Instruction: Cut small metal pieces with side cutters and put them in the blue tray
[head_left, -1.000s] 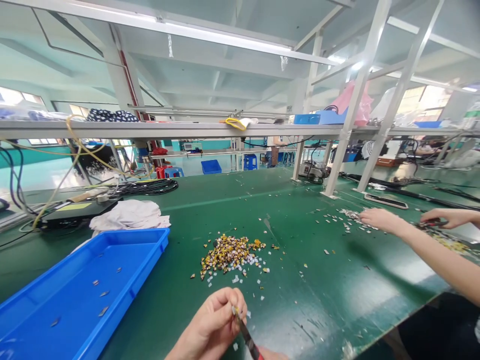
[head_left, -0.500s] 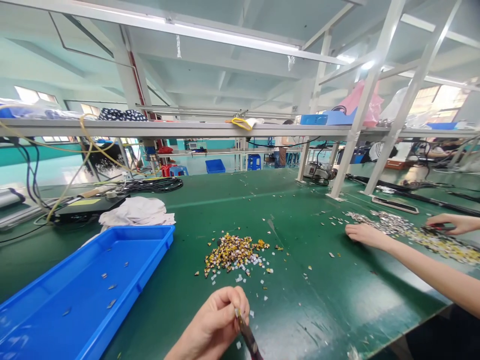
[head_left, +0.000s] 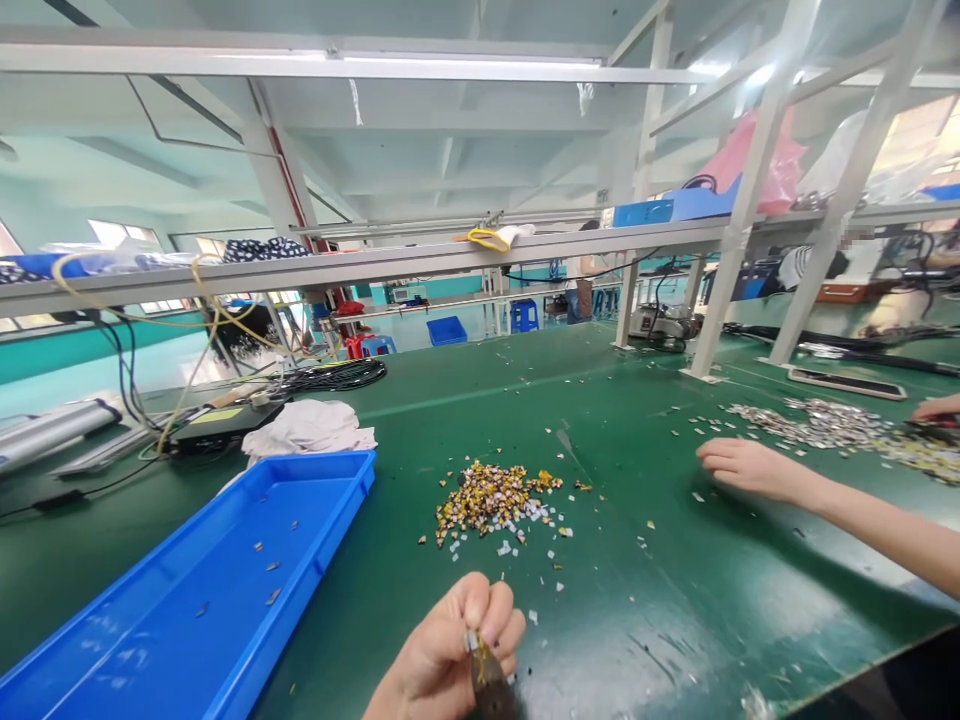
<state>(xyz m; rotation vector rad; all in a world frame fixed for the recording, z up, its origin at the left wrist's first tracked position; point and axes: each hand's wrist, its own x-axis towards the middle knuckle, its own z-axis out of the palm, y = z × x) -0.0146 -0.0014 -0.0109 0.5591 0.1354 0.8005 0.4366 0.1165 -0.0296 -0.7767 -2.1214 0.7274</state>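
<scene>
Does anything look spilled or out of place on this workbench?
Yes, loose scraps litter the green bench mat. A yellow-and-dark heap and a silvery spread sit uncontained, with strays scattered around them, though a blue plastic tray lies beside them holding only a few pieces.

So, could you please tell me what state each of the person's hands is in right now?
Left hand: closed, holding a small dark tool.
Right hand: not in view, so it cannot be told.
</scene>
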